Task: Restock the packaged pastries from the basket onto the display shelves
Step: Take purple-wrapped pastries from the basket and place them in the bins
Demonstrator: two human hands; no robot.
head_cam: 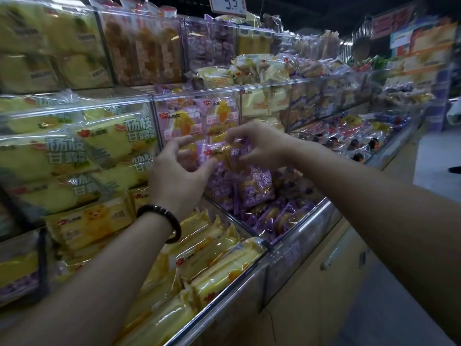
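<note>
A purple-wrapped pastry pack [219, 152] hangs in front of the middle shelf, over the bottom bin of purple packs [257, 193]. My right hand [259, 143] pinches its right end with curled fingers. My left hand [179, 168], with a dark bead bracelet on the wrist, holds its left end between thumb and fingers. The basket is out of view.
Clear acrylic shelf bins [149, 96] hold yellow cake packs at left and pink-purple packs behind my hands. The bottom bin at front holds long yellow packs [217, 260] behind a metal rail [237, 288]. A price sign [228, 5] hangs overhead. The aisle floor runs to the right.
</note>
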